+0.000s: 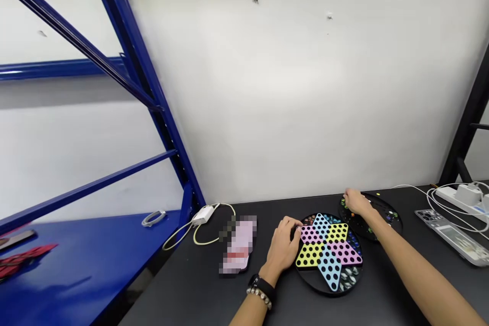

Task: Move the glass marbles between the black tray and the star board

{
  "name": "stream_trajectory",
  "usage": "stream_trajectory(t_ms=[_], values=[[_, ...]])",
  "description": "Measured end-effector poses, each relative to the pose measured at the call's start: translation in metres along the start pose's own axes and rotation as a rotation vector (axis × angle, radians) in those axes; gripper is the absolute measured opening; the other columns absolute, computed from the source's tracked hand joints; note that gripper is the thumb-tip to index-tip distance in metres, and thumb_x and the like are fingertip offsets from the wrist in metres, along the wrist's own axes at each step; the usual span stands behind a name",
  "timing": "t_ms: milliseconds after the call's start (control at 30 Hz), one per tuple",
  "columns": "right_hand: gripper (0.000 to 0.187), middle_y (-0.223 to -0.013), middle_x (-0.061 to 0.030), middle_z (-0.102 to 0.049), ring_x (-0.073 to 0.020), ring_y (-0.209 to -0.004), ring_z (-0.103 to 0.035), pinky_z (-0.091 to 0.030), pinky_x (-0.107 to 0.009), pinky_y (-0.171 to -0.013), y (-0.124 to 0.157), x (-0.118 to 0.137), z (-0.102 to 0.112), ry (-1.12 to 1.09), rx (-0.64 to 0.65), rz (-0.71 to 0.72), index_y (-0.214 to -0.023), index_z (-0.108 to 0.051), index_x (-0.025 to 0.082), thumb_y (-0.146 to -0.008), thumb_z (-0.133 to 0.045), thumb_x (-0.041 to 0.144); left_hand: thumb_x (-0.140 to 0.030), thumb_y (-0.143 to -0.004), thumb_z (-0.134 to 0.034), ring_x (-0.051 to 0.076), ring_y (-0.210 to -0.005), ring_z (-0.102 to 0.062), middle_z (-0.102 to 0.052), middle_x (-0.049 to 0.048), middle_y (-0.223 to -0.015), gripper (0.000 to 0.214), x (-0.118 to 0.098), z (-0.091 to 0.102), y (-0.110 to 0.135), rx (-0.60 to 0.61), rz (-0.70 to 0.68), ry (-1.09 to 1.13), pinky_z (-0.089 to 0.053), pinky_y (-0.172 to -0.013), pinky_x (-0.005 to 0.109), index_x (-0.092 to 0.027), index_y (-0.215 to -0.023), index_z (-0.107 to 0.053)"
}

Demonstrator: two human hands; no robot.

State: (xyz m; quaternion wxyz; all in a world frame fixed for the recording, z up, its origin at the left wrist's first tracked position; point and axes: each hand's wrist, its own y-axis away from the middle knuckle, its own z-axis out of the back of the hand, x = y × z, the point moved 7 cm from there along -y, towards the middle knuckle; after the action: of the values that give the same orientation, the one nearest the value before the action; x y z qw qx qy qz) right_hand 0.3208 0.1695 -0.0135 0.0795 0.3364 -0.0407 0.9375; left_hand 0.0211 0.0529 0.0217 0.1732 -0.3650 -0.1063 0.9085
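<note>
A round Chinese checkers board [315,281] with a pink, yellow and blue star of holes lies on the black table. Marbles sit in the compartments around its star, white ones [348,277] at the lower right. At the board's upper-left rim is my left hand [281,247], thumb and bent fingers closed around the edge. Behind and to the right, a round black tray [395,232] holds scattered small coloured pieces. My right hand [355,201] reaches over that tray's left side with its fingers pressed together and pointing down. Whatever lies between those fingertips is hidden.
Left of the board lies a pink phone [242,244], partly pixelated. A white adapter with a cable [204,215] is farther left. At the right are a grey phone-like device [454,237] and a power strip [456,198] with tangled cords. A blue frame [153,107] rises at left.
</note>
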Motion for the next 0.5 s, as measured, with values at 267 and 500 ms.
stream_trajectory(t_ms=[267,500], values=[[0.014,-0.105,-0.0176,-0.068,-0.0331,-0.106,-0.062,-0.043,-0.046,-0.089,-0.006,0.006,-0.014,0.26,0.176,0.008,-0.091,-0.063,0.016,-0.087,-0.053,0.026,-0.034,-0.098,-0.037,0.021,-0.102,-0.059,-0.064,0.0027,-0.105,0.028,0.0,0.0,0.002,0.003,0.003,0.017,-0.046,-0.092,0.037,-0.026,-0.098,-0.064],[0.012,-0.068,-0.006,-0.061,-0.0229,-0.076,-0.063,-0.045,-0.033,-0.069,0.003,-0.011,-0.004,-0.216,0.147,-0.06,-0.071,-0.054,0.019,-0.081,-0.057,0.025,-0.034,-0.098,-0.037,0.021,-0.101,-0.058,-0.064,0.0024,-0.105,0.027,0.002,-0.001,0.002,-0.006,0.004,0.022,-0.044,-0.093,0.037,-0.026,-0.097,-0.063]])
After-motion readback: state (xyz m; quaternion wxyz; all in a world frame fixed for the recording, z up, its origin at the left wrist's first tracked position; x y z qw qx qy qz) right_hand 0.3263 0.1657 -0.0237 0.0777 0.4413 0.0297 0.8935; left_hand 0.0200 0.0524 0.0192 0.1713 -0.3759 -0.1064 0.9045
